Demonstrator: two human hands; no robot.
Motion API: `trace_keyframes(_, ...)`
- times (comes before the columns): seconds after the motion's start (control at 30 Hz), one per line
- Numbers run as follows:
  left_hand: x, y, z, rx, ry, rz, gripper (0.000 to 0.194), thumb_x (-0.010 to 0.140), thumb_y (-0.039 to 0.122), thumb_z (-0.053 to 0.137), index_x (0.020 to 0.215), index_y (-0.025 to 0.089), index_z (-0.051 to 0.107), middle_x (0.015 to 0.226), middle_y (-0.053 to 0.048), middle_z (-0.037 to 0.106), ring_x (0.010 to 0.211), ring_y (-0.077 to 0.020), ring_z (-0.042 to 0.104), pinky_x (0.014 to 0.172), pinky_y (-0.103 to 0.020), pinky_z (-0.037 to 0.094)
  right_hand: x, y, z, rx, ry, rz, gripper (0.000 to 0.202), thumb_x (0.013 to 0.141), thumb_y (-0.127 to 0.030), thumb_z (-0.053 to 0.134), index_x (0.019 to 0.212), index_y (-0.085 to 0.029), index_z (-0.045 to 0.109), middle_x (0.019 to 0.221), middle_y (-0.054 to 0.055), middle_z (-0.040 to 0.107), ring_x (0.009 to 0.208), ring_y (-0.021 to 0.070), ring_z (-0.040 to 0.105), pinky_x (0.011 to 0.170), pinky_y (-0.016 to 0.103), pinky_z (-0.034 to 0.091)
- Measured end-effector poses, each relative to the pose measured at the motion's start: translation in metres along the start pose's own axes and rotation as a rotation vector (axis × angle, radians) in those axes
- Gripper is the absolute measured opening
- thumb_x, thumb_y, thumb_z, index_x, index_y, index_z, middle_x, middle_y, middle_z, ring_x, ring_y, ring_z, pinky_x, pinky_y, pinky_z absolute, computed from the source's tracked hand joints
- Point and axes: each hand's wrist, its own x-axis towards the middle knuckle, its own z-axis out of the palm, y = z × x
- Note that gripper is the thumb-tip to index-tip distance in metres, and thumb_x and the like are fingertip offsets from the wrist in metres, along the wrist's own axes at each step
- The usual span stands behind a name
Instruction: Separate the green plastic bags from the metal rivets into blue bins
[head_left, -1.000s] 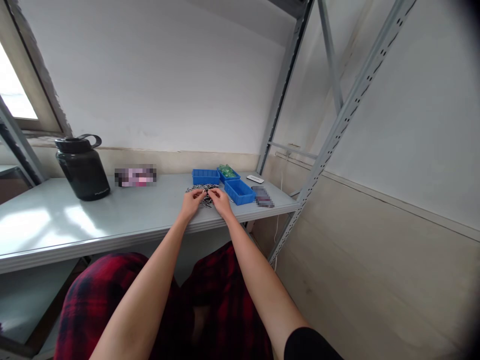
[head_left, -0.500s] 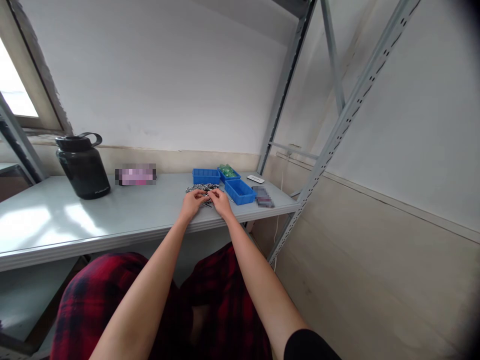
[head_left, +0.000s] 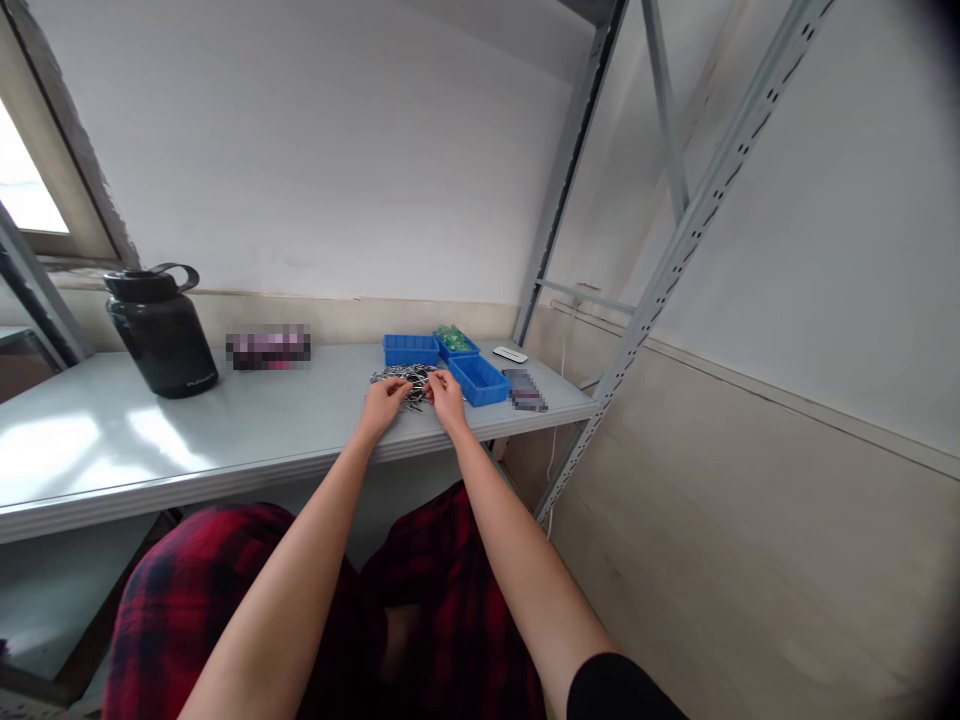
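A pile of thin, dark and silvery pieces [head_left: 414, 376] lies on the grey table, too small to name. At its near left edge is my left hand [head_left: 385, 400], fingers pinched together. My right hand [head_left: 447, 397] is at the pile's right side, thumb and fingertips closed. Whatever sits between the fingertips of either hand is too small to make out. Just right of my right hand stands a blue bin [head_left: 480, 382] with its inside showing. Behind the pile is another blue bin [head_left: 411, 350], and a third blue bin [head_left: 456, 352] holds green pieces [head_left: 452, 338].
A large dark water bottle [head_left: 161, 335] stands at the left of the table [head_left: 285, 420]. A blurred-out pinkish item [head_left: 268, 347] lies near the wall. To the right are a white flat object [head_left: 510, 354], a blurred flat item [head_left: 525, 390] and a metal shelf post [head_left: 675, 265].
My hands were close together over the pile; now they are apart. The right hand has shifted right, toward the nearer blue bin. The camera view has moved slightly.
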Motion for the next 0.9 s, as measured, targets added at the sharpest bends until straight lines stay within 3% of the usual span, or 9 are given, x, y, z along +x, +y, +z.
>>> trace_keyframes(0.53, -0.0009, 0.0003, 0.0001, 0.025, 0.055, -0.003, 0.027, 0.081, 0.042, 0.056, 0.079, 0.017, 0.067, 0.066, -0.003, 0.065, 0.061, -0.0179, 0.057, 0.062, -0.029, 0.043, -0.0029, -0.0058, 0.0005, -0.045, -0.048, 0.012, 0.023, 0.078, -0.041, 0.061, 0.088, -0.021, 0.058, 0.077, 0.001, 0.065, 0.072, 0.0164, 0.062, 0.064, 0.027, 0.049)
trace_keyframes(0.9, -0.0005, 0.0018, 0.0009, -0.080, 0.069, -0.025, 0.030, 0.080, 0.044, 0.058, 0.087, 0.016, 0.067, 0.075, -0.005, 0.068, 0.067, -0.0179, 0.061, 0.063, -0.029, 0.048, -0.0024, -0.0045, 0.0001, -0.077, -0.082, -0.004, 0.025, 0.078, -0.041, 0.060, 0.090, -0.019, 0.060, 0.077, 0.003, 0.066, 0.071, 0.0163, 0.062, 0.066, 0.028, 0.049)
